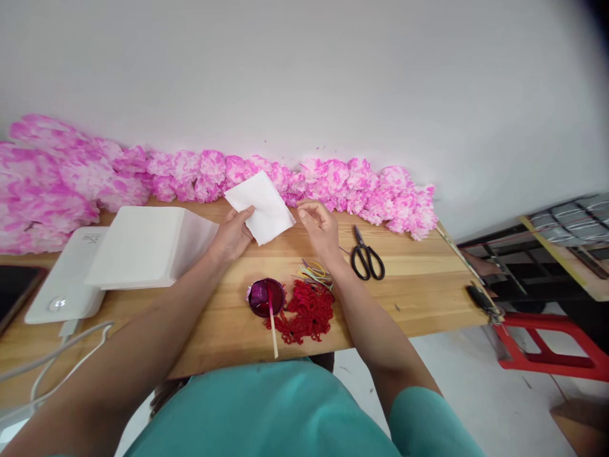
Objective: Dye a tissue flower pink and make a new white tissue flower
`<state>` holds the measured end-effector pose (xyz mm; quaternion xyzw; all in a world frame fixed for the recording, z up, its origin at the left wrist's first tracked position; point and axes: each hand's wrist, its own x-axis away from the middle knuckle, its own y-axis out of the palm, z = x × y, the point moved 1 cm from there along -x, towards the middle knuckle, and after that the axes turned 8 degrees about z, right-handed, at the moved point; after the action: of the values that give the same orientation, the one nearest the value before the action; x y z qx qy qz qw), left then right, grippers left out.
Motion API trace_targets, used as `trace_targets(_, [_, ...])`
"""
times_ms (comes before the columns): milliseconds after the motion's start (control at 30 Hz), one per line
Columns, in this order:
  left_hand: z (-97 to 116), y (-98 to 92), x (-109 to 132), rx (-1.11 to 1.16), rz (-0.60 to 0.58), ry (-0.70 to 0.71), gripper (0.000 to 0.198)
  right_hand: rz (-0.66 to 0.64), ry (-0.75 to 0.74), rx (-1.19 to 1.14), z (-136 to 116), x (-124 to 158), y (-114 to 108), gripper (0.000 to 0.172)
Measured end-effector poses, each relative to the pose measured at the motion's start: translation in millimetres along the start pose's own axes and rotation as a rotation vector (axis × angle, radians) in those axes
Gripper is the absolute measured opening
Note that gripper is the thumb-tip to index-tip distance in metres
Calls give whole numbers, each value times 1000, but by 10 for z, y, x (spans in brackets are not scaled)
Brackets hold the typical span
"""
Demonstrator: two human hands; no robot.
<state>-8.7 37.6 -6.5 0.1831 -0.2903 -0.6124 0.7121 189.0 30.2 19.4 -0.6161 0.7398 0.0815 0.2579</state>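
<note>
I am watching the left hand [233, 238] pinching a white sheet [261, 206] by its lower left corner, holding it up just above the table [419, 292], in front of the pink flowers [304, 181] lining the wall; the right hand [318, 225] is hovering just beside the sheet's right edge, fingers curling toward the thumb, and I cannot tell whether it is gripping the paper or closing on nothing; the stack [143, 244] is lying just left of the left hand, the scissors [366, 257] right of the right wrist. Judging risk: the sheet is looking thin and is hanging from one corner, so a sharp pull could be tearing it; the dish [266, 296] of dark dye is sitting between the forearms with a stick [273, 324] resting in it and pointing over the near edge, so a dropping wrist could be tipping it, staining the red threads [307, 311], the bands [314, 273] or the sheet.
</note>
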Motion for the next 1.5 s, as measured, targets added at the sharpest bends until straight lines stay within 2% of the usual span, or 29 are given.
trace_targets(133, [11,23,16,18,0,-3,25,-73,-41,98,9,7,27,14])
trace_targets(400, [5,27,21,-4,-26,-14,26,-105,72,158,115,20,82,21])
trace_targets(500, [2,23,17,-12,-30,-11,27,-122,143,146,135,20,84,25])
trace_targets(633, [8,26,21,-5,-37,-15,29,-147,164,102,155,22,92,24])
trace_targets(833, [20,36,40,21,-43,-29,29,-107,166,23,159,15,91,25])
trace_targets(1033, [13,27,31,5,-60,-25,38,-61,181,40,104,23,79,24])
trace_targets(1500, [5,16,14,25,-41,-39,39,-63,180,84,62,28,83,21])
